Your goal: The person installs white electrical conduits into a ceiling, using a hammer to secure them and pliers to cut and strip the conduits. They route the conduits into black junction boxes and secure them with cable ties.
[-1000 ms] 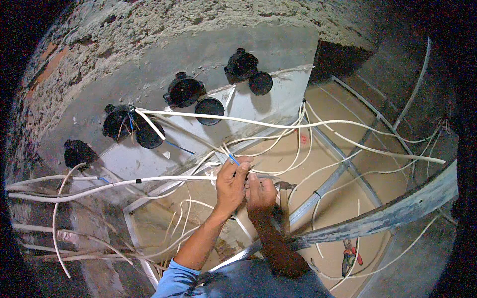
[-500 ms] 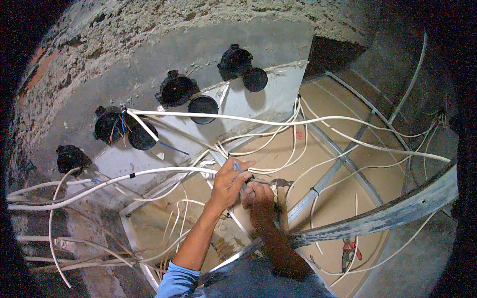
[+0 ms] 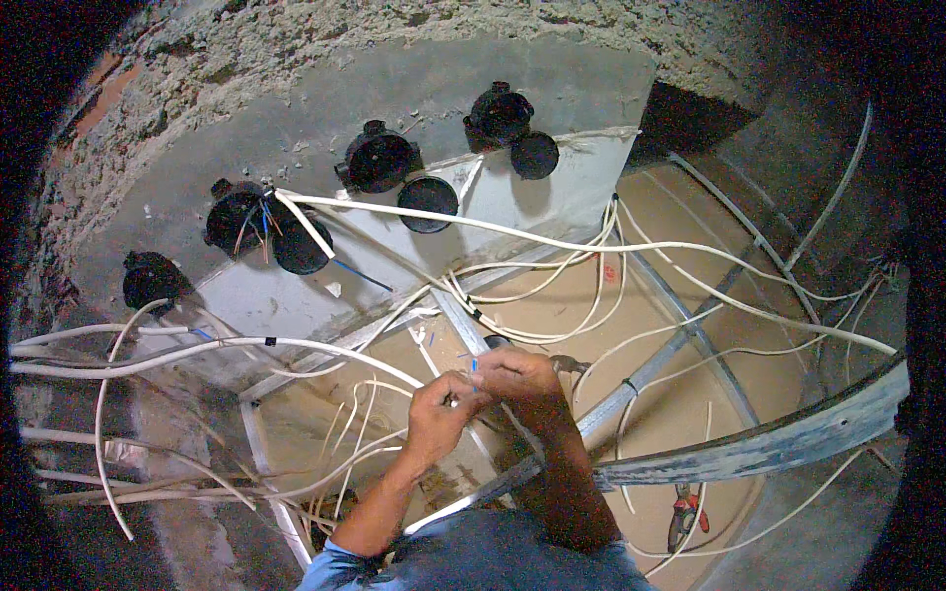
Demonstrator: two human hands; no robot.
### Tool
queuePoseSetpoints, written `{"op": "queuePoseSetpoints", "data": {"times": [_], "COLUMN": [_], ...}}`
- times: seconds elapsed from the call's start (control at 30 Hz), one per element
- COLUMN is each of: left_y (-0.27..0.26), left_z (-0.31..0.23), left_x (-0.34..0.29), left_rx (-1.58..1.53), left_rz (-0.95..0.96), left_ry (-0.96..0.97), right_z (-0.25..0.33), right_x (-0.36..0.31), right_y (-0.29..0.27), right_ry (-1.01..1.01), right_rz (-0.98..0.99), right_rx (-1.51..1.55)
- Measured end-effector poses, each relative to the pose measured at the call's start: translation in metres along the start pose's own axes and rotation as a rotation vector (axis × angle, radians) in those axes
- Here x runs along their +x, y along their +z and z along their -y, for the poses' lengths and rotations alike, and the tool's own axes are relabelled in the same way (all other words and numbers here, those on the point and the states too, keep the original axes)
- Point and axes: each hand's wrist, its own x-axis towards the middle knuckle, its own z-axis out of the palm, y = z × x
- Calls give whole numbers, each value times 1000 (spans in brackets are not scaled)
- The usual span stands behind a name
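Beige board (image 3: 660, 419) spreads beneath the work, crossed by metal rails (image 3: 670, 345), with a grey wall (image 3: 276, 148) beyond it carrying black round boxes (image 3: 379, 163). The left hand (image 3: 441, 412) is closed on a white cable (image 3: 315, 347) that comes in from the left—its end is lost in the fist. A bit of blue wire (image 3: 476, 366) shows between the two hands, at the right hand's (image 3: 522, 379) bent fingertips; whether those pinch it, I can't tell. A pale cable partly covers the pliers (image 3: 682, 516), and the room's edges sink into darkness.
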Motion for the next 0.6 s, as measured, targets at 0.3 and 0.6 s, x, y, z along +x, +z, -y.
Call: {"op": "queuePoseSetpoints", "data": {"times": [0.3,0.6], "left_y": [-29,-42], "left_z": [9,3], "left_x": [-32,-27], "left_rx": [-162,71], "left_rz": [5,-25], "left_ry": [-19,-238], "right_z": [-63,-70], "right_x": [-19,-41], "right_y": [33,18], "right_ry": [317,-167], "right_rz": [216,32], "right_rx": [408,-484]}}
